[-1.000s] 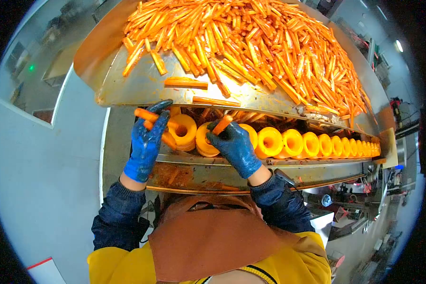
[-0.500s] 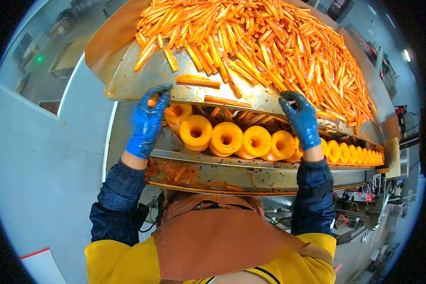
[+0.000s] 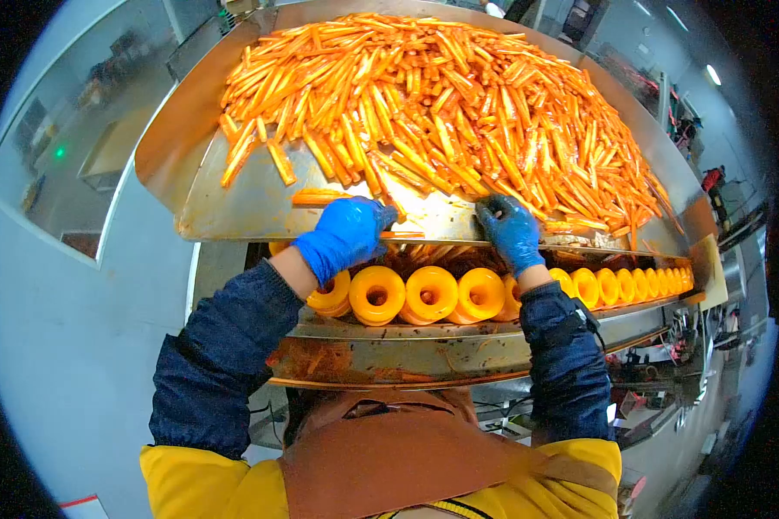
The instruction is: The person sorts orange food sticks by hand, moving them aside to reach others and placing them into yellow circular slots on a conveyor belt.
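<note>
My left hand (image 3: 346, 232), in a blue glove, is at the front edge of the metal tray (image 3: 234, 203). Its fingers are curled, and the fingertips are largely hidden behind the hand. Beside it lie an orange, oily-looking stick (image 3: 318, 197) and another stick (image 3: 404, 234) at the edge. My right hand (image 3: 511, 232), its glove darkly smeared, rests at the same edge to the right, close to the heap of orange sticks (image 3: 424, 112). Its fingers are bent, with a gap to the thumb and no stick visible between them.
Below the tray edge runs a row of yellow ring-shaped funnels (image 3: 430, 294), curving away to the right. Loose sticks lie in the gap behind them. A stained metal ledge (image 3: 398, 359) runs between the funnels and my apron (image 3: 389, 450).
My left hand has moved right along the tray edge, over the loose sticks. My right hand stays by the edge. The whole view has shifted, so the tray appears lower.
</note>
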`<state>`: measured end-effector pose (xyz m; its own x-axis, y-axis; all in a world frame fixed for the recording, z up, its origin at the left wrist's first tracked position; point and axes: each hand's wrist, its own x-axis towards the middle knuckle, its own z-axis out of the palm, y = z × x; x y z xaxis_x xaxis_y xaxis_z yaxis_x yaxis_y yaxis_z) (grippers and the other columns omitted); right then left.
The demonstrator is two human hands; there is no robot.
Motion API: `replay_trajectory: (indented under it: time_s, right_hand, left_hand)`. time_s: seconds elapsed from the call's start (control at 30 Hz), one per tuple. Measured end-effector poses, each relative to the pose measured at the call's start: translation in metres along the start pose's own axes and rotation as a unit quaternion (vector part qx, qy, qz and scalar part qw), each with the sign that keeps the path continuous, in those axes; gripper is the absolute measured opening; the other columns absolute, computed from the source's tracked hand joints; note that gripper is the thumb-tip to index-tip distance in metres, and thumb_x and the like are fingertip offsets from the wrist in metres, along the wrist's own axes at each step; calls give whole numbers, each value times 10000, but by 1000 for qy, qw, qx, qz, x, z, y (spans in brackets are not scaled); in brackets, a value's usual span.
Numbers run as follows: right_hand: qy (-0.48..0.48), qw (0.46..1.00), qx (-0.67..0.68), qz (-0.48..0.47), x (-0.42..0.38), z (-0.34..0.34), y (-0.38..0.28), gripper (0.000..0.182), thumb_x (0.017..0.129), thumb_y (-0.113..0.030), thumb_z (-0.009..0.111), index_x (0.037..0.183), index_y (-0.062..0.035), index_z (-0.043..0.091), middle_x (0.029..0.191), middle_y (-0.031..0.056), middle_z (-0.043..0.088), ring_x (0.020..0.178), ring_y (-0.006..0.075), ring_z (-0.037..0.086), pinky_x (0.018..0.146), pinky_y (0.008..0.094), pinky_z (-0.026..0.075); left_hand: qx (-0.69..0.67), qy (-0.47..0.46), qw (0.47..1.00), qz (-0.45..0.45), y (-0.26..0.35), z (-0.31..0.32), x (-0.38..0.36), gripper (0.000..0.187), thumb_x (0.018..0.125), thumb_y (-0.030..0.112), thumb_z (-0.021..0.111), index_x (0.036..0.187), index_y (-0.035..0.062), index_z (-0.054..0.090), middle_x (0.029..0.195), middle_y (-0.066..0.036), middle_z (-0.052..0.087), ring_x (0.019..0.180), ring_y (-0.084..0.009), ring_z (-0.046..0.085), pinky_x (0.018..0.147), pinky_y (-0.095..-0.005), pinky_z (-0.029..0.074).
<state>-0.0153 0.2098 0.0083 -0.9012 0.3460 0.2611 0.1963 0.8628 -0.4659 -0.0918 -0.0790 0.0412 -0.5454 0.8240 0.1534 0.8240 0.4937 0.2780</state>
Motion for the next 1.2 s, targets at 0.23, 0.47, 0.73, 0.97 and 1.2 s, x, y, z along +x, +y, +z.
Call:
replay_trajectory:
  time_s: [0.23,0.47,0.73,0.97,1.2]
  right_hand:
    - [23,999,-38,-4,-1,2,-3,352,809,-441,617,994,-146,671,989,129,657,907,310,635,807,409,501]
    - [19,999,-34,6,-2,1,-8,319,820,-418,605,968,-147,686,990,135,652,910,313,630,809,407,495]
    - [28,998,-54,1,-1,0,-9,318,829,-401,610,955,-119,687,987,124,653,899,305,630,799,397,495]
    - [39,998,-57,-9,-5,-2,-16,320,838,-407,592,933,-118,692,981,132,658,886,315,635,793,401,501]
    - [55,997,-59,-6,-4,1,-13,315,839,-412,591,930,-130,696,979,117,662,891,308,637,797,400,502]
  left_hand:
    - [26,10,995,-92,-56,-63,-6,348,727,339,699,997,121,664,912,-164,659,812,-350,629,707,-448,500]
    - [90,-81,985,-123,-64,-44,-16,440,743,292,675,1136,108,602,947,-172,658,873,-340,638,764,-427,515]
    - [-498,182,817,-229,-18,-30,-108,491,830,171,681,1262,7,516,1051,-47,617,952,-126,568,873,-289,464]
    - [-495,131,805,-299,-18,4,-134,388,845,106,665,1206,7,564,1055,-29,616,957,-105,552,863,-273,458]
    - [-393,229,837,-304,-42,24,-126,290,850,107,643,1123,24,590,1023,-39,621,921,-146,591,855,-286,469]
